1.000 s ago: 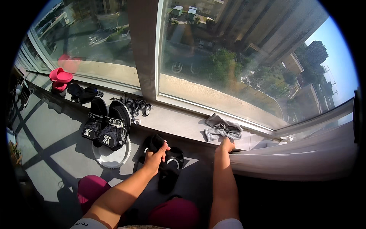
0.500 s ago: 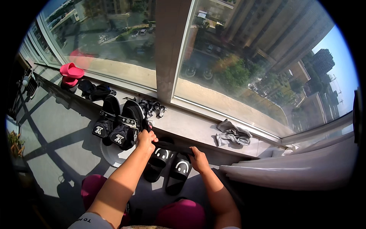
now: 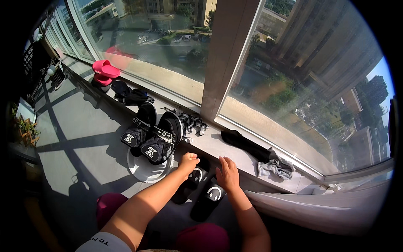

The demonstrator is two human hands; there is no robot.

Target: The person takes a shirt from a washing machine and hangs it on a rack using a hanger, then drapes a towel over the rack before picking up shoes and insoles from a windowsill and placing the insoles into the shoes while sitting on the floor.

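Black cloth (image 3: 245, 145) has moved onto sunlit windowsill (image 3: 234, 155); left hand (image 3: 188, 163) curled, right hand (image 3: 228, 174) spread.

Left-side slipper (image 3: 184, 192), 6 o'clock: partly hidden behind left hand (image 3: 189, 163). White tray (image 3: 139, 168), 8 o'clock: partly covered by sandals (image 3: 157, 145). Curtain (image 3: 310, 206), 4 o'clock: cut off at edge.

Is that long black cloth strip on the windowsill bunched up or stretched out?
Stretched out: the long black cloth strip runs lengthwise along the pale windowsill, its right end at the crumpled grey cloth. Folded double: cannot tell.
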